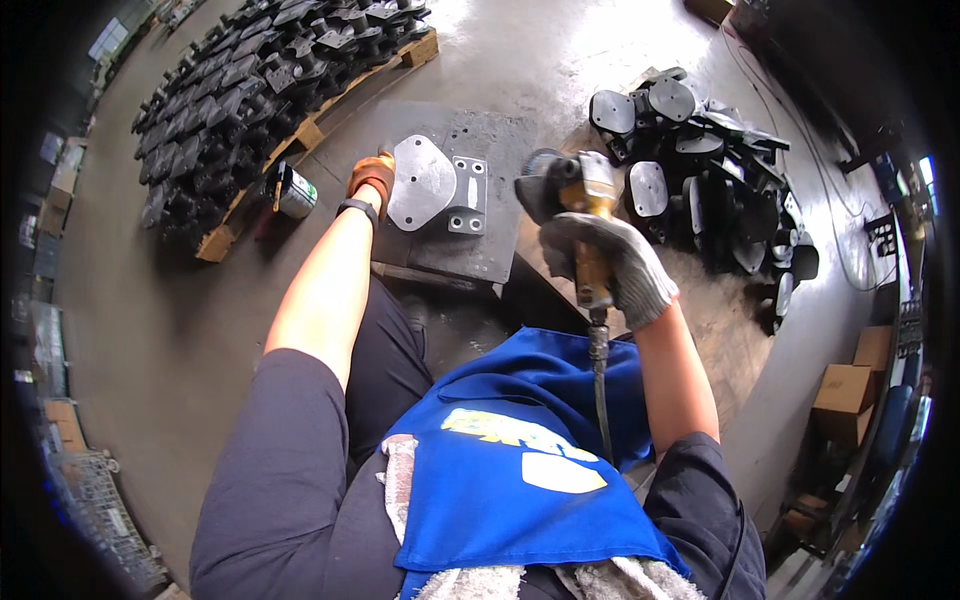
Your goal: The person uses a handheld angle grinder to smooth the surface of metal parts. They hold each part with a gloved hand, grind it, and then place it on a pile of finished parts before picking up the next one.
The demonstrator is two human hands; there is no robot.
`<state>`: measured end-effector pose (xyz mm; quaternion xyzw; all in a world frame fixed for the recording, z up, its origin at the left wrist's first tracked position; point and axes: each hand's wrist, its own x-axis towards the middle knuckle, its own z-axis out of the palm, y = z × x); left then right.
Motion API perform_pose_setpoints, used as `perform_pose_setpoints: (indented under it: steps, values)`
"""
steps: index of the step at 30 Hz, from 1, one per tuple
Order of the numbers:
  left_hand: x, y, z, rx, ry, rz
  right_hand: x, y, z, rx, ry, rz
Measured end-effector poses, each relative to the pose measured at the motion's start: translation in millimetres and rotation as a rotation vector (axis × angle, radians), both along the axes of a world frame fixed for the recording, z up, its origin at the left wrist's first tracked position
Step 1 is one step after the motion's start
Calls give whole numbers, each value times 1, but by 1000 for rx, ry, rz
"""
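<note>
A metal bracket (420, 185) lies on a dark steel-topped work table (470, 262). Its rounded, bright plate has several small holes, and a darker block with holes joins it on the right. At the plate's left edge, my left hand (371, 176), in an orange-brown glove, is closed on the bracket; its fingertips are partly hidden. To the right of the table, my right hand (625, 262), in a grey knit glove, wraps round a yellow angle grinder (592, 285). The grinder's round disc (540, 182) is raised apart from the bracket. A hose or cord (601, 385) trails from the grinder's lower end over my blue apron.
Many similar dark brackets (255, 90) are stacked on a wooden pallet (215, 243) at far left. Another heap of brackets (700, 190) sits right, beyond the grinder. A small can (295, 193) stands beside the pallet. Cardboard boxes (843, 390) and cables line the right side.
</note>
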<state>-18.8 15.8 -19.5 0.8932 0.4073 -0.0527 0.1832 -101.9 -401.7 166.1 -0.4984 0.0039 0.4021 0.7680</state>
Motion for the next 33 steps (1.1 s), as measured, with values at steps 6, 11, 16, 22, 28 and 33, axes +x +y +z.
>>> perform_pose_setpoints:
  steps: [6,11,16,22,28,33]
  values:
    - [-20,-32,45,61,-115,-113,-2,27,-9,-160,-30,70]
    - [15,0,8,-18,-85,-351,-11,34,-16,-160,41,95]
    - [39,31,-25,121,-118,-692,-11,36,-19,-226,9,76]
    - [18,-4,29,-62,-89,-452,4,45,-31,-342,-51,118]
    - [-3,11,109,38,69,-813,12,62,-40,-358,-72,209]
    - [-5,-8,96,60,-140,17,16,80,-29,-396,-64,266]
